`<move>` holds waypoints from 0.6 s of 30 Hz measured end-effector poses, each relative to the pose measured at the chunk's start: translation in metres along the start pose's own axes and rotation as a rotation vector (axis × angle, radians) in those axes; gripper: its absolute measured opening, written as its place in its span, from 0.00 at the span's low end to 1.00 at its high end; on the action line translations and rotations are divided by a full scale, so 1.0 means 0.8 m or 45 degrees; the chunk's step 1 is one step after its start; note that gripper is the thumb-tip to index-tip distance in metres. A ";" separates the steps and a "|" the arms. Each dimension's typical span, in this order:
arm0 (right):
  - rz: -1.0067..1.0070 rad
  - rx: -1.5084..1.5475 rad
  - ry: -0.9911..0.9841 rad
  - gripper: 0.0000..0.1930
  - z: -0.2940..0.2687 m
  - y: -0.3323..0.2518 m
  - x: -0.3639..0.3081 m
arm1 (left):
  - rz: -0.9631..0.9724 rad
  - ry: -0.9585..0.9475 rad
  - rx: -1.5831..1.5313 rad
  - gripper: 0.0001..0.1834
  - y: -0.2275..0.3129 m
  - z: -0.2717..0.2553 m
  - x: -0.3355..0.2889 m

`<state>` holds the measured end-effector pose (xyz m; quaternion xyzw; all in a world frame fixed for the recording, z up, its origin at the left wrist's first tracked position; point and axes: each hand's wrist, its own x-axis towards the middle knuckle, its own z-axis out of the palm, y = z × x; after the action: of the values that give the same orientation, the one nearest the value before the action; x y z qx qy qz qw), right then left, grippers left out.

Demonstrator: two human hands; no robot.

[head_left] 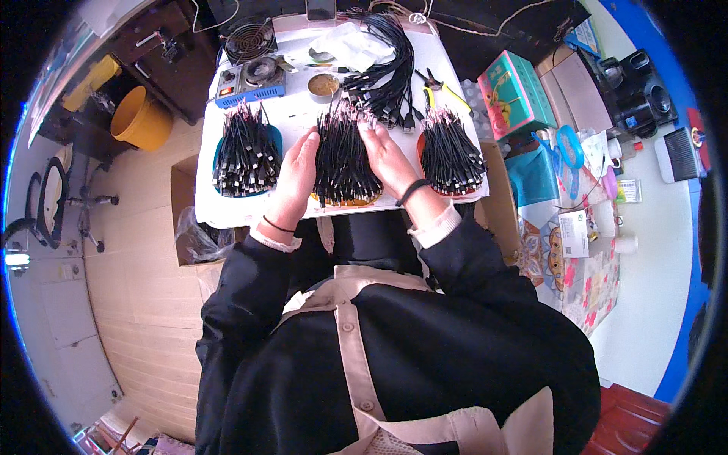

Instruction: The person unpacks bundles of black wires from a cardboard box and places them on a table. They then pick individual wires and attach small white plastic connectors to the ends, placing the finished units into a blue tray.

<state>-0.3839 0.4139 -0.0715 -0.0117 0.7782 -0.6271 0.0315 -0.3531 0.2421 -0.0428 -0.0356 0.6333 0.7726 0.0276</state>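
Note:
A thick bunch of short black cables [346, 163] with flat plug ends and pinkish bare tips sits in a yellow-orange tray [356, 202] at the table's middle front. Along its left side lies my left hand [298, 168], thumb up, fingers straight. My right hand [394, 163] flanks the right side, its fingers stretched forward and its thumb touching the cable tops. Both palms face the bunch; the undersides of the fingers are hidden. To the left, more cables [246, 155] fill a blue tray [277, 136]. Another cable bunch [452, 158] sits in a red tray [422, 144] on the right.
Behind the trays stand a small blue-grey heating device [250, 82], a round tin [324, 87] and a long loose cable bundle [390, 72]. Yellow-handled wire strippers [444, 91] lie at right. Cardboard boxes [497, 182] flank the white table [227, 212]. A yellow bin [142, 120] stands left.

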 end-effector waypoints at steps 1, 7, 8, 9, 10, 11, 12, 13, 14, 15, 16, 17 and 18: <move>-0.121 -0.055 0.006 0.28 -0.006 -0.007 -0.013 | 0.074 0.004 0.111 0.26 -0.001 -0.001 -0.001; -0.221 -0.239 -0.052 0.26 -0.006 -0.044 -0.071 | 0.485 0.140 0.652 0.24 -0.036 0.011 -0.018; -0.403 -0.375 -0.001 0.25 0.003 -0.046 -0.072 | 0.569 0.187 0.691 0.24 -0.042 0.016 -0.021; -0.258 -0.655 0.012 0.28 0.012 -0.047 -0.075 | 0.627 0.234 0.732 0.23 -0.047 0.021 -0.022; -0.282 -0.599 -0.018 0.27 0.016 -0.046 -0.071 | 0.553 0.303 0.594 0.22 -0.051 0.026 -0.025; -0.231 -0.561 -0.083 0.26 0.020 -0.045 -0.068 | 0.515 0.314 0.537 0.22 -0.054 0.030 -0.026; -0.240 -0.583 -0.052 0.22 0.021 -0.044 -0.064 | 0.526 0.346 0.584 0.22 -0.054 0.033 -0.028; -0.285 -0.574 -0.065 0.22 0.020 -0.043 -0.061 | 0.534 0.376 0.629 0.22 -0.054 0.034 -0.030; -0.338 -0.552 -0.056 0.21 0.017 -0.042 -0.058 | 0.559 0.379 0.677 0.22 -0.053 0.036 -0.032; -0.321 -0.555 -0.077 0.21 0.011 -0.041 -0.058 | 0.565 0.382 0.722 0.22 -0.050 0.036 -0.035; -0.247 -0.463 -0.162 0.21 0.004 -0.040 -0.055 | 0.556 0.333 0.693 0.22 -0.047 0.032 -0.038; -0.202 -0.335 -0.268 0.25 -0.008 -0.039 -0.054 | 0.473 0.303 0.598 0.23 -0.044 0.029 -0.045; -0.154 -0.367 -0.153 0.27 -0.013 -0.037 -0.056 | 0.463 0.215 0.542 0.27 -0.040 0.024 -0.048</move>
<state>-0.3404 0.4205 -0.0384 -0.1003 0.8546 -0.5080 0.0380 -0.3121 0.2677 -0.0668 0.0211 0.7772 0.6089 -0.1573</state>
